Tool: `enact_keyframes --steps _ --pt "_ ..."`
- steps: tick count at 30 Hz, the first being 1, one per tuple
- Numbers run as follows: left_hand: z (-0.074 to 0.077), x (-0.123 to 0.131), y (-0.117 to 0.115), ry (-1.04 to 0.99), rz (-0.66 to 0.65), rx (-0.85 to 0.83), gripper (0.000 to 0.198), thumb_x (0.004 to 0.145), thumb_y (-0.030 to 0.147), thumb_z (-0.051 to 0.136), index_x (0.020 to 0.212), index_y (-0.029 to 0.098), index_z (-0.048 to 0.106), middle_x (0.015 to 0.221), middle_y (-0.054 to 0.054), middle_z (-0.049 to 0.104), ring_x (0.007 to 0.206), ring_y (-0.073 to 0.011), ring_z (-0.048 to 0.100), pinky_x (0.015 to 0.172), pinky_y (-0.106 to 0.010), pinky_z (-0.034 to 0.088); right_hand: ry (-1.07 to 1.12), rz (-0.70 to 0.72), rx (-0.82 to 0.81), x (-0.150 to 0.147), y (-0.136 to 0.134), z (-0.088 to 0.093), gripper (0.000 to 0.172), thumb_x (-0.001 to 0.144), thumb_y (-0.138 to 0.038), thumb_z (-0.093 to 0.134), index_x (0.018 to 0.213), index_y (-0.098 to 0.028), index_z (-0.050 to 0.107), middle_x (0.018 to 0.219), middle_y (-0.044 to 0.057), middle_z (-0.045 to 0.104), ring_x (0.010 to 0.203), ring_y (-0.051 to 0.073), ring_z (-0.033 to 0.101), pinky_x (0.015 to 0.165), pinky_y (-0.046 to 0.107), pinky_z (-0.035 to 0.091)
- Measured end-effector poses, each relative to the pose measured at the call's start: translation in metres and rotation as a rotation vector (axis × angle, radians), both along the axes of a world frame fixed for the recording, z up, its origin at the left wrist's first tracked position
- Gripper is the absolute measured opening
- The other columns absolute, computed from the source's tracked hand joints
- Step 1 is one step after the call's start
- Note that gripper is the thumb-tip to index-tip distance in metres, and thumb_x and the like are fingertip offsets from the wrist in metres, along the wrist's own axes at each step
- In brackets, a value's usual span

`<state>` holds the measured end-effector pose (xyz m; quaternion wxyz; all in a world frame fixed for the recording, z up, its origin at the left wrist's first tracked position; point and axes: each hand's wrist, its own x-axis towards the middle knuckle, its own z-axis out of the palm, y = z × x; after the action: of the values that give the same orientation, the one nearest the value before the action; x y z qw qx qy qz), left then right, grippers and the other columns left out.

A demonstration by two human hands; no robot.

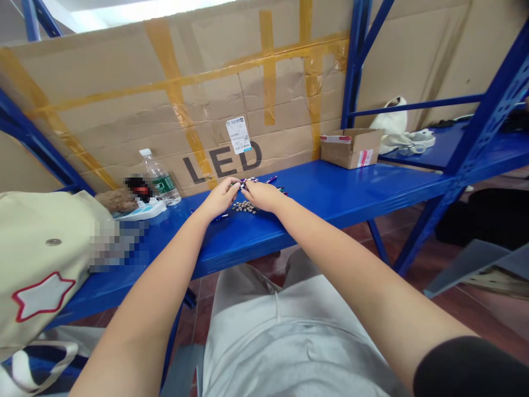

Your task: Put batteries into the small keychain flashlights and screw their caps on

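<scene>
Both my hands meet above the blue shelf (318, 193), close to its cardboard back. My left hand (221, 197) has its fingers drawn together around something small that I cannot make out. Touching or nearly touching it, my right hand (262, 194) is bent down with its fingertips at the same spot; what they pinch is hidden. Just below the hands lies a pile of small metallic pieces (245, 207). A blue pen (220, 218) is by the pile's left side. Several colored pens, one of them purple (271, 180), lie behind and right of my right hand.
A water bottle (162, 179) stands at the back left, beside a white and light-blue object (144, 211). A cream bag with a star (45, 242) fills the left. An open cardboard box (351, 149) sits at the back right, near a blue upright (355, 71).
</scene>
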<state>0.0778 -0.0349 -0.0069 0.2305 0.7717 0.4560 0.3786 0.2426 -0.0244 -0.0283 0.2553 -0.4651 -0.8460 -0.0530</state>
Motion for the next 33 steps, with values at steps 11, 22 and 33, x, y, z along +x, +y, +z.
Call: enact_keyframes --steps 11,22,33 --pt "0.001 0.002 -0.001 0.097 0.067 0.073 0.015 0.097 0.032 0.039 0.089 0.020 0.044 0.056 0.007 0.045 0.042 -0.0089 0.039 0.047 -0.021 0.031 0.001 -0.054 -0.009 -0.005 -0.007 0.007 0.029 0.096 -0.027 0.033 0.103 -0.013 0.058 0.106 0.016 0.068 0.095 0.029 0.064 0.078 0.036 0.046" --pt "-0.001 0.006 -0.005 0.546 0.085 0.424 0.017 0.094 0.029 0.043 0.099 0.018 0.056 0.095 -0.009 0.066 0.089 -0.0244 0.062 0.080 -0.035 0.045 0.506 0.091 -0.105 -0.003 0.009 0.007 0.035 0.097 -0.025 0.024 0.084 -0.017 0.055 0.089 0.009 0.067 0.085 0.018 0.059 0.075 0.027 0.044" --pt "-0.001 -0.002 -0.004 0.572 0.102 0.451 0.026 0.090 0.030 0.052 0.110 0.017 0.060 0.113 -0.011 0.067 0.105 -0.0276 0.061 0.093 -0.040 0.045 0.310 -0.567 -0.302 0.033 0.016 0.012 0.030 0.087 -0.024 0.048 0.106 -0.013 0.068 0.116 0.020 0.065 0.109 0.032 0.061 0.087 0.043 0.044"
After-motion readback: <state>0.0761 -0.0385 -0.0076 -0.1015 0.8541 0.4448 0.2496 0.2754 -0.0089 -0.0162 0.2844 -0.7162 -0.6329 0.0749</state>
